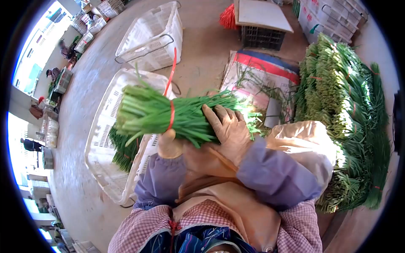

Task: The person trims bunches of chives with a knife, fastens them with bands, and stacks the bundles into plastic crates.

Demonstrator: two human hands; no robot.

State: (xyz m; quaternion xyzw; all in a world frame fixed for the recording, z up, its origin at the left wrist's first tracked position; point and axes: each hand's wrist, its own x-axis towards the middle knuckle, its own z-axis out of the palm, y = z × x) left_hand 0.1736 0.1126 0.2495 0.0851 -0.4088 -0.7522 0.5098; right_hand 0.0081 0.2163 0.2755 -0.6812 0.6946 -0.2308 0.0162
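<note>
The bundle (194, 114) is thick, green and leafy, lying sideways, its paler stem end showing over the near crate (103, 126), the rest to that crate's right. A red tie (172, 114) circles it.

The green bundle (190, 116) hid most fingers of the left grip (170, 145); the top edge cropped the stacked crates (327, 19); distant people (32, 145) were indistinct.

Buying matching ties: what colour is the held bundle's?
The tie is red, clearest in head view.
</note>
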